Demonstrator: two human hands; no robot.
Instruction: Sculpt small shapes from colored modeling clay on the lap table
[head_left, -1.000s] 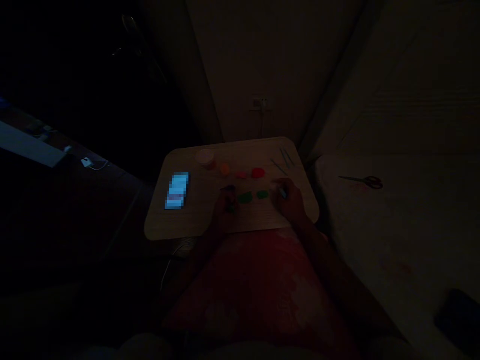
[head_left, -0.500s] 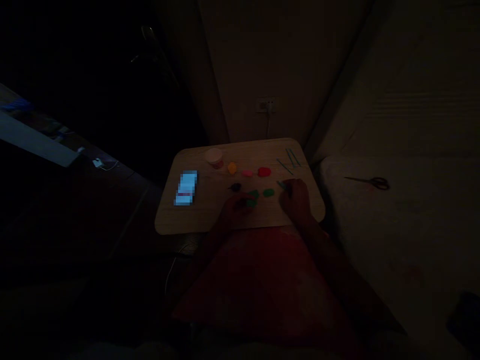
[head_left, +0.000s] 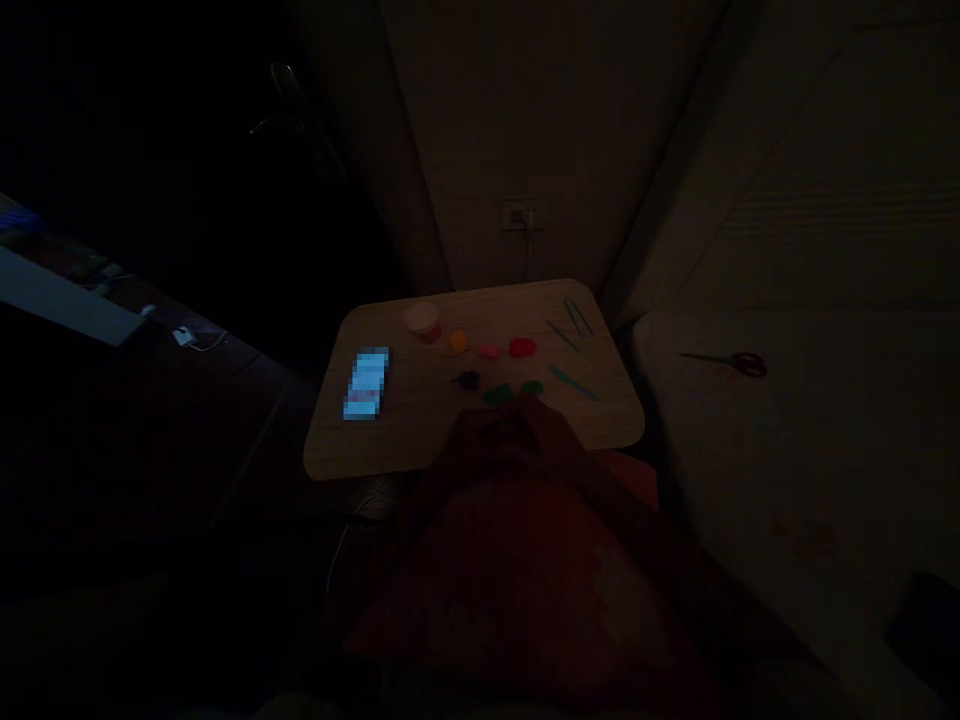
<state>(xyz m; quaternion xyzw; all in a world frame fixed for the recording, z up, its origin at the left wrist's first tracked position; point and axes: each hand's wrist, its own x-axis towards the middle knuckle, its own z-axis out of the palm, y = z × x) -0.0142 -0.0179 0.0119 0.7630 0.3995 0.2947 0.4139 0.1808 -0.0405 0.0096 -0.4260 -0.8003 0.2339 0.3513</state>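
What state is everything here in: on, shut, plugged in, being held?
Left hand: curled, close to the other; contents too dark to tell.
Right hand: the same.
Green pieces: lying just beyond the hands.
Blue-green tool: lying down, unheld.
Phone: screen lit.
Tub: upright; lid unclear.
Scissors: apparently closed.
Wall socket: plug in.

Green lumps [head_left: 497, 394], a red lump [head_left: 523, 348], a pink lump [head_left: 489, 352] and an orange lump [head_left: 457, 341] colour the wood-grained tabletop [head_left: 412, 420].
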